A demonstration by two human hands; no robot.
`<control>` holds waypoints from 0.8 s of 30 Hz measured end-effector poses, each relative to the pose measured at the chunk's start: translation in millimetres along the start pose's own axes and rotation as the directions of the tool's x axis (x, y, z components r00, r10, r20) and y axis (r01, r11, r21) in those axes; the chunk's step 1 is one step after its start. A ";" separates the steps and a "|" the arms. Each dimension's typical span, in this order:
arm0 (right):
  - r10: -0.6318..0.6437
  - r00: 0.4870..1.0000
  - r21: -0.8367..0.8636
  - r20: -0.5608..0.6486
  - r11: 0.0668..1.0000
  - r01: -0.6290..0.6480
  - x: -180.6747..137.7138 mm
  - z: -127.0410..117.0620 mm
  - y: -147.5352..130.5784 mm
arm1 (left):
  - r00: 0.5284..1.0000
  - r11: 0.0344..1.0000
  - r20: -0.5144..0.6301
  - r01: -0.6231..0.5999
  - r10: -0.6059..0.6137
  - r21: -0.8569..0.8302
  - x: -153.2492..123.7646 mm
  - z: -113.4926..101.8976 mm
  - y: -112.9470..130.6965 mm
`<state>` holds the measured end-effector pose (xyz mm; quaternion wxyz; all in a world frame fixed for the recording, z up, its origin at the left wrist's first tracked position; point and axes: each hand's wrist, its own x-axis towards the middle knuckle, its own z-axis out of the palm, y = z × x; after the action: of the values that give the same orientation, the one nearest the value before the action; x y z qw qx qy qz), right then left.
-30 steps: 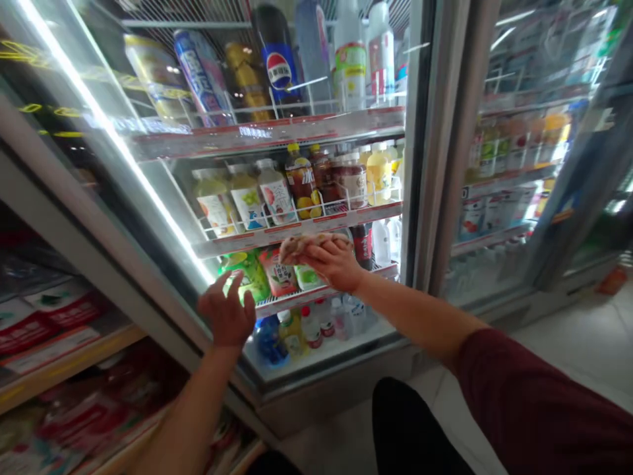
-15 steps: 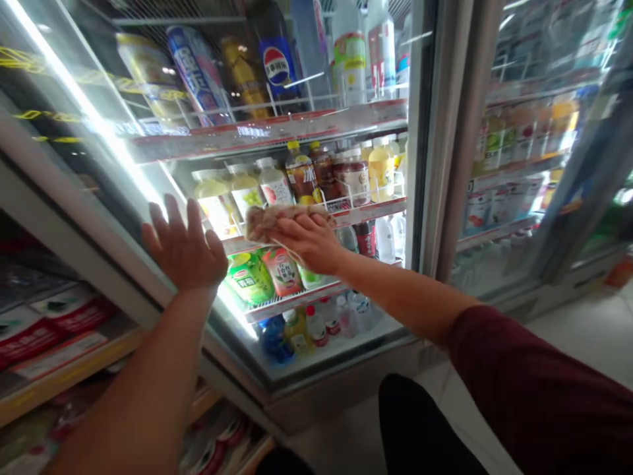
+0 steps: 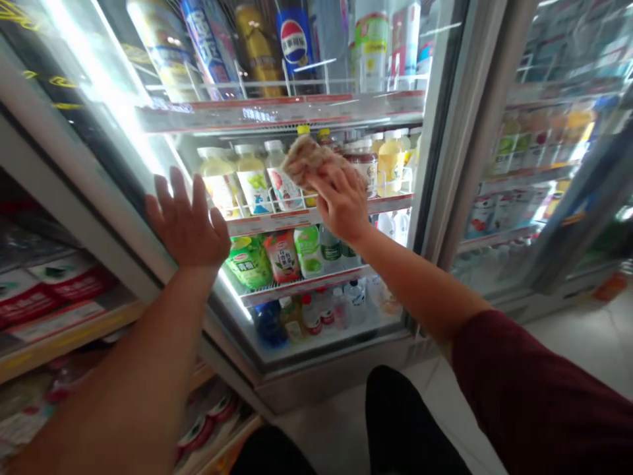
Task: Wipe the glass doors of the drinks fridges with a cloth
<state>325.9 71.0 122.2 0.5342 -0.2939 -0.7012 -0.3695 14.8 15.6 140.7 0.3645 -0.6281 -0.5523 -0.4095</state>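
Note:
My right hand presses a crumpled beige cloth against the glass door of a lit drinks cooler. The cloth covers part of a yellow-capped bottle on the middle shelf behind the glass. Spread flat on the left side of the door, my left hand has its fingers apart and holds nothing. Behind the glass between the hands stand pale juice bottles.
A metal door frame runs down the right, with a second cooler beyond it. Shelves with red and white packages stand at the left. My knees show below, over the tiled floor.
My right hand has moved the cloth up and to the right across the glass. The left hand stays spread in about the same place. The view has shifted slightly.

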 end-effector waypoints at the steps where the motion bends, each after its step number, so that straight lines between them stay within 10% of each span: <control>1: 0.017 1.000 -0.008 -0.019 1.000 -0.017 -4.4 -0.7 4.8 | 1.000 1.000 -0.003 -0.002 0.002 -0.007 0.3 0.3 -0.2; 7: -0.257 0.961 0.038 0.103 0.966 0.254 -40.2 -11.4 23.6 | 0.997 0.997 -0.056 -0.053 0.049 -0.056 -2.5 1.5 -0.3; 13: 0.037 0.998 -0.030 -0.044 0.999 -0.038 -39.5 -21.0 56.1 | 0.992 0.995 -0.096 -0.081 0.076 -0.057 -6.0 3.4 -2.1; 19: -0.244 0.962 0.045 0.123 0.970 0.240 -80.0 -28.6 66.3 | 0.992 0.993 -0.109 -0.072 0.061 -0.098 -5.1 4.8 -2.5; 24: 0.015 0.988 -0.027 -0.153 0.999 -0.019 -78.4 -32.1 103.9 | 0.986 0.992 -0.138 -0.105 0.095 -0.070 -5.7 6.5 -4.0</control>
<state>447.0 100.5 72.7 0.5851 -0.2784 -0.6504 -0.3963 11.3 19.8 132.9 0.3964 -0.6398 -0.4780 -0.4529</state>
